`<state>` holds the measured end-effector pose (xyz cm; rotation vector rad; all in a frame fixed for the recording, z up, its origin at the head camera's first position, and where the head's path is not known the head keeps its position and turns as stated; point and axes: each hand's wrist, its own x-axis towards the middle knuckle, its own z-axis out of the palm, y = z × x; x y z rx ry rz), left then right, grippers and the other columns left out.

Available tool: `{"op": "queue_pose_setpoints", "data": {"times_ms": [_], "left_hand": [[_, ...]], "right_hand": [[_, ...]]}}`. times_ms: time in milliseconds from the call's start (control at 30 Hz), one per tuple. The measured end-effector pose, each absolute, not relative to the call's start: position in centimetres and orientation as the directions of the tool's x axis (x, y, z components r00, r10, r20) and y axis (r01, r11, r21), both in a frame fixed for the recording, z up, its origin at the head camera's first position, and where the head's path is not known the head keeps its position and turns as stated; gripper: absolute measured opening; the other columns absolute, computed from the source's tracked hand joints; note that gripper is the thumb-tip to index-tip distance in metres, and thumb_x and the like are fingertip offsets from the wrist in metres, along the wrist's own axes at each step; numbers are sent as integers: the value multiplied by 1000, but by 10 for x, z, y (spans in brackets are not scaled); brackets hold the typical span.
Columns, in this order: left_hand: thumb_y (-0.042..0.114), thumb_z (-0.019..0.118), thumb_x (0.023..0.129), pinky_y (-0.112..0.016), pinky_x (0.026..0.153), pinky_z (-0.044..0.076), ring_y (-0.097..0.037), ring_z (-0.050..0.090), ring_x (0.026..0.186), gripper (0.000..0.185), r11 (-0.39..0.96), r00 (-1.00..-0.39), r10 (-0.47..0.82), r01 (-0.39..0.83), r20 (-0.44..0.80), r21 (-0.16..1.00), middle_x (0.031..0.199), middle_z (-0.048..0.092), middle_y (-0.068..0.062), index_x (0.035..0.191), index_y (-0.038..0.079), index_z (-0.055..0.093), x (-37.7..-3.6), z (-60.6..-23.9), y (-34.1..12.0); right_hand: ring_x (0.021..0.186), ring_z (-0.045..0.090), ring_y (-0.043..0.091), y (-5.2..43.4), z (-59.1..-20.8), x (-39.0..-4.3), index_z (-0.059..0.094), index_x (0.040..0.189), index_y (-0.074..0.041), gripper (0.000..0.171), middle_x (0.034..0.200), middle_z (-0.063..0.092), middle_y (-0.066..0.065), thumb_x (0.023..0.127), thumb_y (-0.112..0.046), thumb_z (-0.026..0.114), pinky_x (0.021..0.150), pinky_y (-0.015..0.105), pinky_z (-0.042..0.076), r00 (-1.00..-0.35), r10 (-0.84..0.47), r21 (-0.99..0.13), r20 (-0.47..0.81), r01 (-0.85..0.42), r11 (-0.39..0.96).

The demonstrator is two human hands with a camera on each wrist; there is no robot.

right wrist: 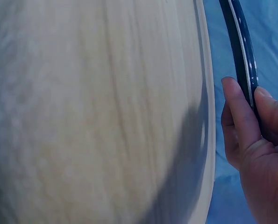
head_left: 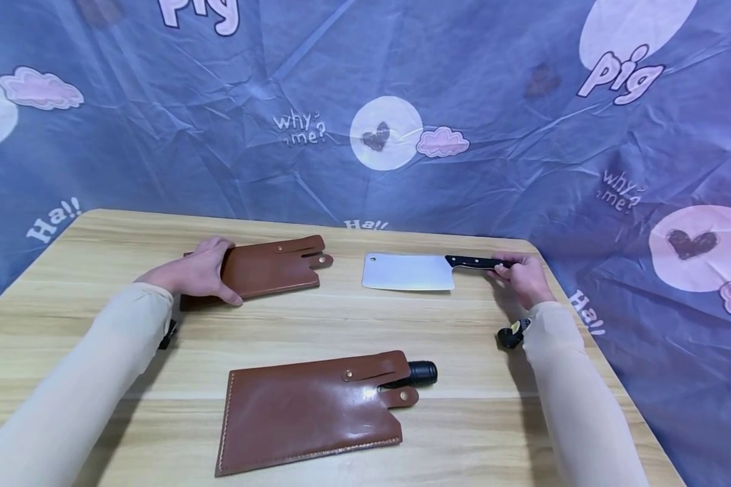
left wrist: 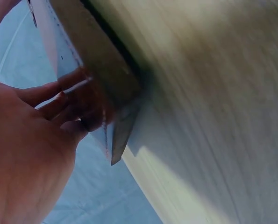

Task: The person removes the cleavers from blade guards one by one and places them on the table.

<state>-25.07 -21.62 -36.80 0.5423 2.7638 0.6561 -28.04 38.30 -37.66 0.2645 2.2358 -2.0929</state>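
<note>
My left hand (head_left: pixel 202 270) grips the closed end of a brown leather knife sheath (head_left: pixel 274 267), thumb on the near side. The sheath's slotted end with a snap strap points right. In the left wrist view, the fingers curl against the stitched edge of the sheath (left wrist: pixel 94 51). On the right, my right hand (head_left: pixel 524 276) pinches the end of a cleaver's black riveted handle (head_left: pixel 472 262). Its broad, pale blade (head_left: pixel 408 272) points left toward the sheath, with a gap between them. The right wrist view shows thumb and fingers on the handle (right wrist: pixel 244 51).
A second brown leather sheath (head_left: pixel 311 412) lies on the near part of the wooden table (head_left: pixel 463 433), a black handle (head_left: pixel 423 373) sticking out of its right end. Behind the table hangs a blue printed cloth (head_left: pixel 250 169). The table's right edge runs near my right hand.
</note>
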Motion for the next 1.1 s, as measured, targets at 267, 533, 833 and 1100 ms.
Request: {"op": "queue_pose_setpoints", "data": {"times_ms": [267,533,833,1100], "left_hand": [[46,88,65,-65,100,30,-49,24,130,118,833,-898,405,286,-170,473,142,25,-31,144,-14,24,-252,-369,-222],[43,89,65,-67,101,27,-51,20,132,119,832,-900,399,276,-173,481,145,23,-33,145,-15,23,-253,-368,-223],[45,88,68,-66,103,26,-51,16,134,119,824,-894,410,279,-179,492,147,19,-33,146,-15,22,-255,-367,-223],[45,88,68,-68,102,25,-53,15,134,122,821,-887,416,271,-202,502,148,17,-34,147,-16,19,-253,-368,-224]], "right_hand": [[82,68,9,383,-378,-280,29,140,23,48,98,58,5,95,18,43,91,28,48,-979,47,-977,-199,202,68],[85,62,-1,386,-381,-282,37,139,20,45,110,56,8,97,9,49,88,22,49,-983,32,-948,-179,181,262],[80,53,2,388,-377,-282,47,137,11,43,86,62,-15,98,-3,56,68,19,46,-978,65,-850,-196,203,487],[87,46,10,389,-378,-282,50,136,9,43,100,58,-7,96,-3,60,70,22,41,-977,88,-818,-193,210,536]]}}
